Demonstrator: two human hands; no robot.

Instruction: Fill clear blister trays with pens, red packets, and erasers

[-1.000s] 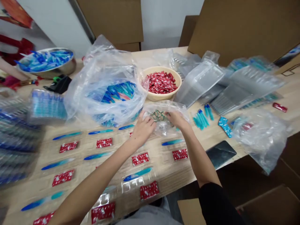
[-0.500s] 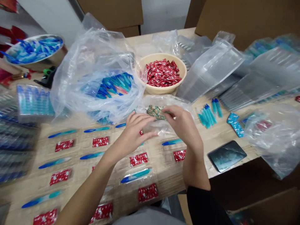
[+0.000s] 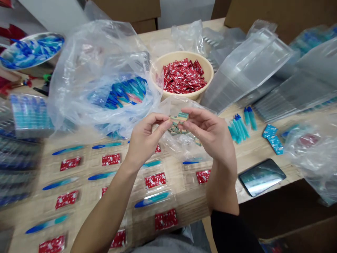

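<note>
Above an open clear plastic bag (image 3: 181,146) my hands meet over a heap of small green-and-tan striped pieces (image 3: 175,130). My right hand (image 3: 210,131) pinches a few of these flat striped pieces (image 3: 183,116) between thumb and fingers. The thumb and forefinger of my left hand (image 3: 147,135) are closed at the left end of the same pieces. Their exact kind is too small to make out. On the table below lie clear trays, several with a blue-turquoise pen-shaped tool (image 3: 152,199) and a red printed packet (image 3: 155,180).
A cream bowl (image 3: 154,88) of red packets stands behind my hands. To its left is a big plastic bag (image 3: 71,88) of blue tools. Stacked clear trays (image 3: 244,73), loose turquoise tools (image 3: 238,128) and a phone (image 3: 262,177) are at the right, near the table edge.
My right hand has lifted striped pieces out of the heap. My left hand has gone from spread fingers beside the bag to a pinch at those pieces. The view has shifted slightly.
</note>
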